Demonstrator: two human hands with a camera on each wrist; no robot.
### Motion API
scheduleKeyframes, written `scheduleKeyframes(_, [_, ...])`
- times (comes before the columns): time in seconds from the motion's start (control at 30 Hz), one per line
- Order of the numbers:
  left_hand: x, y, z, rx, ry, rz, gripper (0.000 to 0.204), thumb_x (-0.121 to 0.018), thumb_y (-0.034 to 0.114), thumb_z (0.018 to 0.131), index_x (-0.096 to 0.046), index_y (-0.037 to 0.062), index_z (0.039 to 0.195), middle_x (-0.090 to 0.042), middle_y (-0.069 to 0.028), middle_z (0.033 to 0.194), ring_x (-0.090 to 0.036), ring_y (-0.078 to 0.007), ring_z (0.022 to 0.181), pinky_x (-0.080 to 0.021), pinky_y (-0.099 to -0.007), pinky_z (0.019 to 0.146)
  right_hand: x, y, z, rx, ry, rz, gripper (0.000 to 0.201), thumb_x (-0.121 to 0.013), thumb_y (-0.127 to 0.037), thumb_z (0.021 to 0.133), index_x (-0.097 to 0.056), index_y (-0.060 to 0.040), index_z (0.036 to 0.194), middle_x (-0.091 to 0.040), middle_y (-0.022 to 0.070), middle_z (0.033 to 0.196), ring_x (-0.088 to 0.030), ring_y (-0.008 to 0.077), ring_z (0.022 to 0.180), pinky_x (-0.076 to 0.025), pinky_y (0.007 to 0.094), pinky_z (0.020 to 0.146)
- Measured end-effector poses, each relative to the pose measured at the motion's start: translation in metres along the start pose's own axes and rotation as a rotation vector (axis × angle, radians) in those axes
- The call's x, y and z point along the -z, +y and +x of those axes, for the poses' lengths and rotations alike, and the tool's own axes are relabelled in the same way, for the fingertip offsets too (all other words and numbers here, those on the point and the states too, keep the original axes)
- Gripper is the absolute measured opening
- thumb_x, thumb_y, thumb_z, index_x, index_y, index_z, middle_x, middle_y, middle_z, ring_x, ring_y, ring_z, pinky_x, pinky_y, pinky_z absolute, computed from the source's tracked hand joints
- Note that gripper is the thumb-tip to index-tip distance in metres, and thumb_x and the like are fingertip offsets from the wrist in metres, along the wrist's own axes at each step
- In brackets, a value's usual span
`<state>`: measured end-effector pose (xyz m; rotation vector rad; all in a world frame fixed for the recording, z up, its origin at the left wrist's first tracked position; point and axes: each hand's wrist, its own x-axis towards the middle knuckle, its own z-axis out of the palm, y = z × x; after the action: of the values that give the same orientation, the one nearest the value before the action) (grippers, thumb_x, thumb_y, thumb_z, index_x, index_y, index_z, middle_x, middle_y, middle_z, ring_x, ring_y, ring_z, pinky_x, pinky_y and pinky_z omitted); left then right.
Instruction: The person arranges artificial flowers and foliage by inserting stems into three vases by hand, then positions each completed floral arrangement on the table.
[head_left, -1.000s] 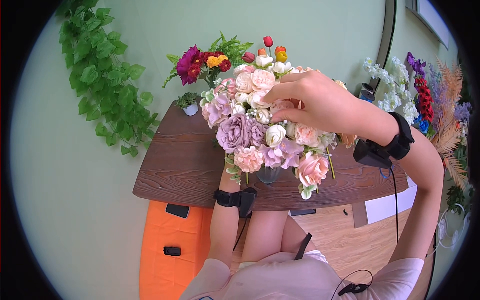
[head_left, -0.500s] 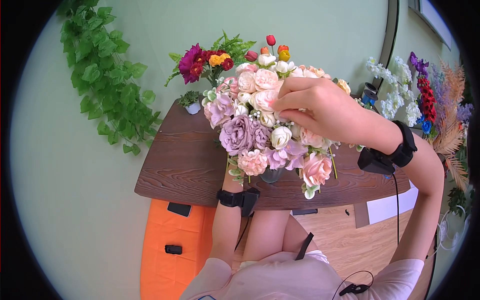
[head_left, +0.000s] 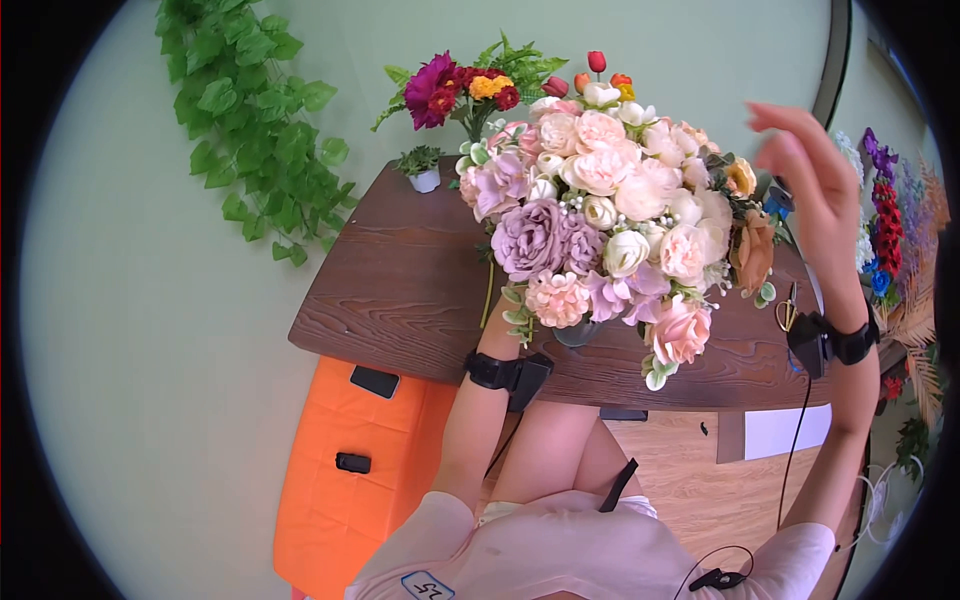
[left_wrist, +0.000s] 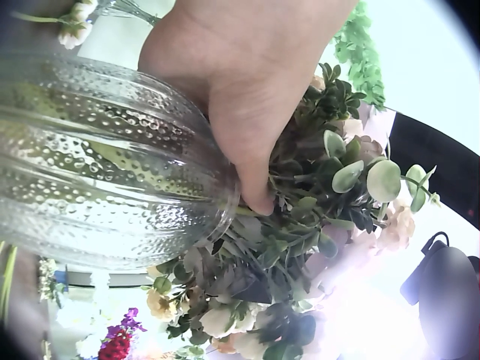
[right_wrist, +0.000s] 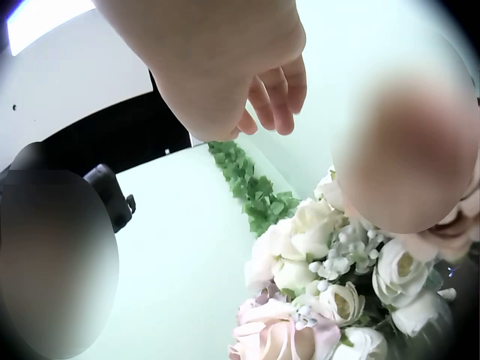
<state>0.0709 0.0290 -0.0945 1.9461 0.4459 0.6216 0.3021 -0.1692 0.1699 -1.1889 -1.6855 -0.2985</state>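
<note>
Gripping a ribbed, dimpled glass vase point(left_wrist: 97, 172) near its mouth, the left hand point(left_wrist: 232, 82) is bending its thumb past the rim beside the stems; in the left wrist view the other fingers are hiding out of sight, so their closeness cannot be told. The right hand point(head_left: 815, 190) is hovering at three o'clock from the bouquet point(head_left: 640, 190), apart from it, its fingers curving loosely and holding nothing. The bouquet is filling the vase and spreading above the surface point(head_left: 390, 270), with white and pale pink blooms crowding its middle. A mauve rose point(head_left: 528, 240) is showing at eight o'clock in it, a pink rose point(head_left: 681, 328) is drooping at five, and an orange-brown rose point(head_left: 755, 252) is leaning out between three and four.

Beyond the bouquet, red and yellow flowers point(head_left: 465, 85) are standing at ten to eleven o'clock, and a small potted plant point(head_left: 425, 180) is sitting at nine to ten. Gold-handled scissors point(head_left: 786, 316) are lying at four o'clock, near the right wrist. Green ivy point(head_left: 250, 110) is trailing down the wall at ten o'clock, while a phone point(head_left: 375, 381) is resting on the orange seat point(head_left: 330, 530) at eight.
</note>
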Motion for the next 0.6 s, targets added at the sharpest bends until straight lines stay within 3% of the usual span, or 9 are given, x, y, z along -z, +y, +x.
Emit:
scheduleKeyframes(0.07, [0.002,-0.001,-0.004,0.009,0.015,-0.005,0.047,-0.067,0.023,0.073,-0.051,0.0006,0.111,-0.052,-0.0103,0.113,-0.052,-0.0251,0.100,-0.038,-0.0318,0.092,0.017,0.023,-0.014,-0.067,0.085,0.041,0.026,-0.048,-0.019,0.091,-0.062,-0.0017,0.105,-0.060,0.0026,0.093,-0.050,0.0077,0.071,-0.040,0.0211,0.065])
scheduleKeyframes(0.2, [0.003,-0.004,-0.013,0.029,0.046,-0.017,0.047,-0.067,0.023,0.073,-0.051,0.0006,0.111,-0.052,-0.0104,0.114,-0.052,-0.0252,0.100,-0.038,-0.0319,0.092,0.036,0.093,-0.062,-0.467,0.493,0.346,0.029,-0.048,-0.026,0.092,-0.062,-0.0025,0.100,-0.059,0.0016,0.091,-0.047,0.0063,0.067,-0.039,0.0202,0.063])
scheduleKeyframes(0.33, [0.005,-0.005,-0.020,0.050,0.066,-0.020,0.047,-0.067,0.023,0.073,-0.051,0.0006,0.111,-0.052,-0.0104,0.114,-0.052,-0.0253,0.100,-0.038,-0.0319,0.092,0.028,0.202,-0.138,-0.763,0.484,0.584,0.028,-0.046,-0.026,0.092,-0.061,-0.0020,0.095,-0.058,0.0028,0.088,-0.051,0.0076,0.071,-0.041,0.0203,0.057])
scheduleKeyframes(0.37, [0.005,-0.005,-0.021,0.055,0.069,-0.021,0.047,-0.067,0.023,0.073,-0.051,0.0006,0.111,-0.052,-0.0104,0.114,-0.052,-0.0253,0.100,-0.038,-0.0320,0.092,0.016,0.222,-0.154,-0.779,0.458,0.519,0.028,-0.046,-0.023,0.090,-0.061,-0.0008,0.096,-0.059,0.0042,0.089,-0.054,0.0088,0.071,-0.043,0.0215,0.055])
scheduleKeyframes(0.4, [0.005,-0.005,-0.020,0.057,0.072,-0.020,0.047,-0.067,0.023,0.073,-0.051,0.0006,0.111,-0.052,-0.0104,0.114,-0.052,-0.0254,0.100,-0.038,-0.0320,0.092,0.002,0.213,-0.164,-0.731,0.343,0.129,0.028,-0.047,-0.022,0.088,-0.061,0.0006,0.096,-0.060,0.0040,0.086,-0.056,0.0097,0.069,-0.043,0.0223,0.055])
scheduleKeyframes(0.47, [0.007,-0.003,-0.020,0.060,0.082,-0.017,0.047,-0.067,0.023,0.073,-0.051,0.0006,0.111,-0.052,-0.0105,0.114,-0.052,-0.0254,0.100,-0.038,-0.0320,0.092,-0.018,0.261,-0.213,-0.867,0.237,0.295,0.026,-0.050,-0.026,0.087,-0.061,-0.0051,0.097,-0.061,0.0034,0.079,-0.055,0.0093,0.064,-0.042,0.0222,0.052])
scheduleKeyframes(0.53, [0.008,-0.003,-0.020,0.069,0.092,-0.016,0.047,-0.067,0.023,0.073,-0.051,0.0006,0.112,-0.052,-0.0105,0.114,-0.052,-0.0254,0.101,-0.038,-0.0321,0.092,-0.043,0.213,-0.208,-1.147,0.132,0.200,0.026,-0.053,-0.027,0.086,-0.054,-0.0054,0.100,-0.055,0.0007,0.069,-0.052,0.0077,0.056,-0.040,0.0211,0.048])
scheduleKeyframes(0.57, [0.008,-0.003,-0.021,0.075,0.094,-0.016,0.047,-0.067,0.022,0.073,-0.051,0.0006,0.112,-0.052,-0.0105,0.114,-0.052,-0.0255,0.101,-0.038,-0.0321,0.092,-0.051,0.205,-0.205,-1.159,-0.005,0.103,0.029,-0.057,-0.021,0.083,-0.051,-0.0035,0.106,-0.055,0.0018,0.070,-0.053,0.0083,0.058,-0.041,0.0221,0.049])
scheduleKeyframes(0.6, [0.007,-0.003,-0.021,0.080,0.094,-0.017,0.047,-0.067,0.022,0.073,-0.051,0.0006,0.112,-0.052,-0.0105,0.114,-0.052,-0.0255,0.101,-0.038,-0.0321,0.092,-0.061,0.218,-0.218,-0.934,-0.102,0.145,0.032,-0.060,-0.018,0.081,-0.051,-0.0031,0.108,-0.057,0.0040,0.074,-0.054,0.0111,0.064,-0.044,0.0258,0.054])
